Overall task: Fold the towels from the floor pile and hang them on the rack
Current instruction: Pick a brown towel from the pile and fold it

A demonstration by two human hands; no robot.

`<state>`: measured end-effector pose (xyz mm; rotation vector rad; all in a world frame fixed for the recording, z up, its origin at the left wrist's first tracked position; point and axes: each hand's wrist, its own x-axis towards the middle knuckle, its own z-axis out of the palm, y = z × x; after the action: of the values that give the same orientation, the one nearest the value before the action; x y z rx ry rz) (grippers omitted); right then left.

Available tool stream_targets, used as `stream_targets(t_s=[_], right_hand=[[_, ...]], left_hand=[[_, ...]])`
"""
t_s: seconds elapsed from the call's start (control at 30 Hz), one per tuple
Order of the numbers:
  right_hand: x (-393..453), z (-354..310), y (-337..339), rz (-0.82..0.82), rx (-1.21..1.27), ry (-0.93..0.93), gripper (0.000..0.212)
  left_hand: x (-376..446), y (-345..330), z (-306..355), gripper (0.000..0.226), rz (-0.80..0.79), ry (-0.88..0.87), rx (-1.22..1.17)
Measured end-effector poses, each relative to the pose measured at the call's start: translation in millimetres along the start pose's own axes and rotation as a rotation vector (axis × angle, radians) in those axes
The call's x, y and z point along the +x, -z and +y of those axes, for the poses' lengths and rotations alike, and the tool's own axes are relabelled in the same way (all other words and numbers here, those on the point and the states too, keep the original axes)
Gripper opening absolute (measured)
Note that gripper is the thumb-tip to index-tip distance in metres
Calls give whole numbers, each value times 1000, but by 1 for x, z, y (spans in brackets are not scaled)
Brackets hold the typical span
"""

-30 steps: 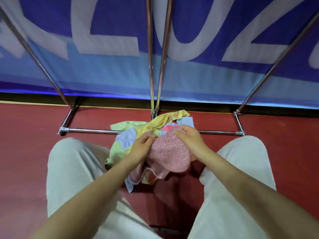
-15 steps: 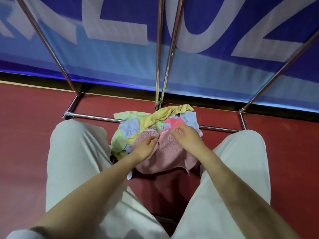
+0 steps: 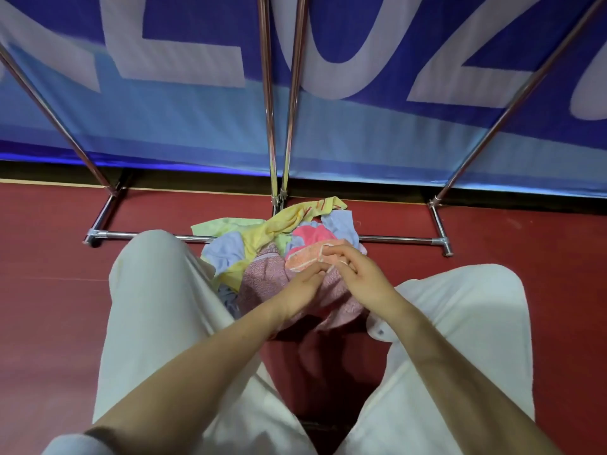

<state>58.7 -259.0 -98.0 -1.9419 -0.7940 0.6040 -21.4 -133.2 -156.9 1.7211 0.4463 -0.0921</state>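
Left hand and right hand pinch the orange towel (atop the pile).

The towel pile lies on the red floor between the two knees, which close it in on left and right. The rack's base bar runs across the floor under the pile's far side. Twin centre poles rise just behind the pile; slanted poles flank them, well apart. The blue banner closes off the back. Open floor lies outside each knee, and open gaps lie between centre and slanted poles.
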Motion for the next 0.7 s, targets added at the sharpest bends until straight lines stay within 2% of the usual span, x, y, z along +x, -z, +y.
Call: stream_targets(t_s=[0.07,0.2,0.33,0.47,0.63,0.7], right_hand=[[-3,4,5,39,7,-3,33],[-8,14,11,90,18,-28,33],[-9,20,10,111,-59,-76,20],[-5,29,7,54,-221,-96,10],[-3,28,3,5,-341,-66,18],[-2,26,4,16,-348,-66,18]], left_hand=[[-1,-3,2,19,-2,6,-33],[-3,3,0,23,30,-57,54],[-4,17,-7,17,90,-105,118],[-7,31,-4,19,153,-167,179],[-16,55,-2,22,227,-226,284],[-20,66,-4,17,260,-218,280]])
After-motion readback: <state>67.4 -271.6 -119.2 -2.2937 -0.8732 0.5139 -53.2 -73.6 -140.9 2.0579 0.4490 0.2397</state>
